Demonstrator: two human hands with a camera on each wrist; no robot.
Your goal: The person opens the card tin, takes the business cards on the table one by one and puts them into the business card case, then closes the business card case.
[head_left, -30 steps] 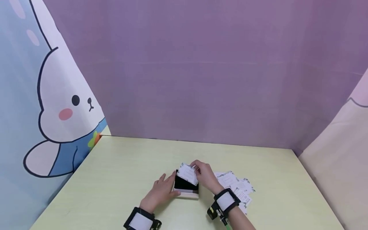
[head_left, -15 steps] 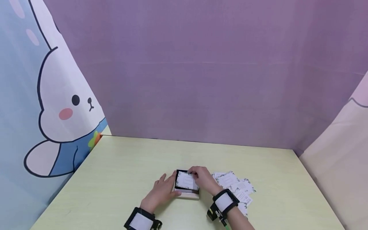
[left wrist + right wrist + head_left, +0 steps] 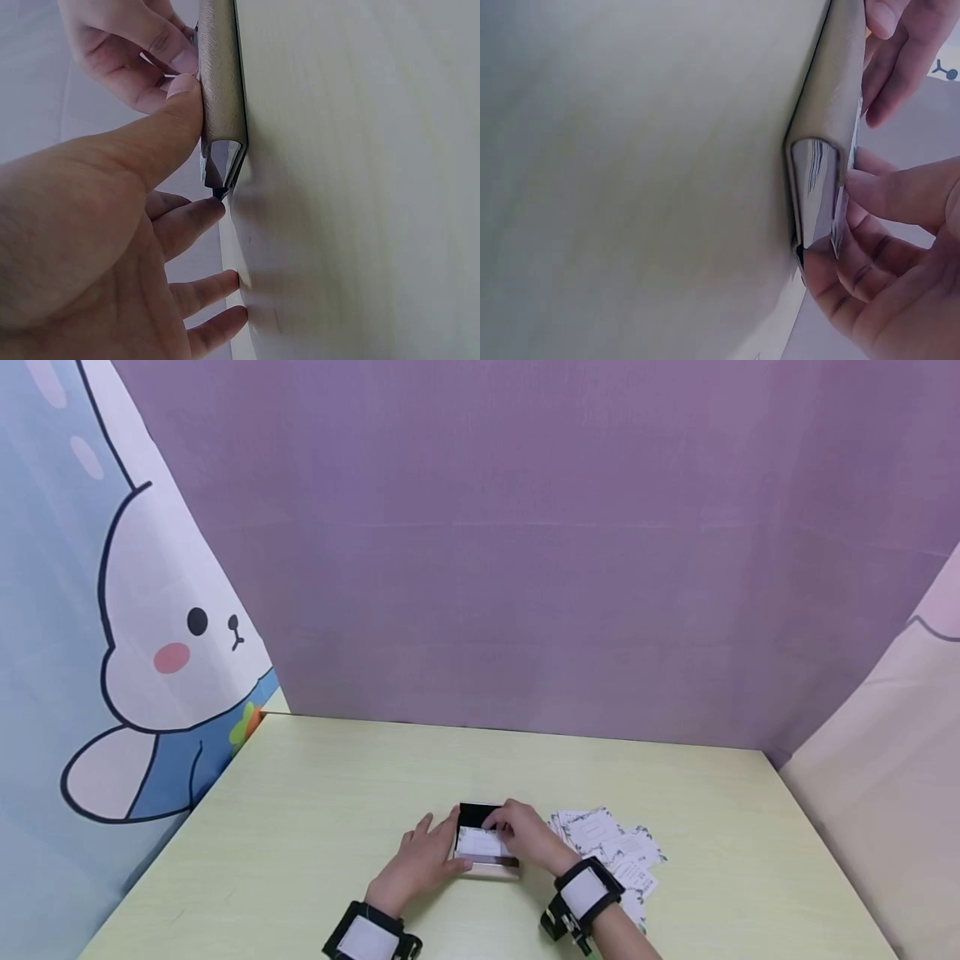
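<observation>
card [image 3: 480, 842] slid deeper into case [image 3: 486, 862] | right hand [image 3: 525, 833] fingers pinching card | left hand [image 3: 422, 858] relaxed, steadying case

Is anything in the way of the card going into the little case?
Nothing visible blocks it. The right hand holds the white card right over the open card case, whose black inside shows behind the card. The left hand steadies the case's left side.

A white rectangular paper card [image 3: 481, 842] with a dark speckled border is showing against the black lining of a beige textured card case [image 3: 485, 837], whose end is shining silver. To the right of the hands, white cards with grey-black leafy edging [image 3: 609, 845] are lying on the pale yellow-green table [image 3: 315, 793].
</observation>
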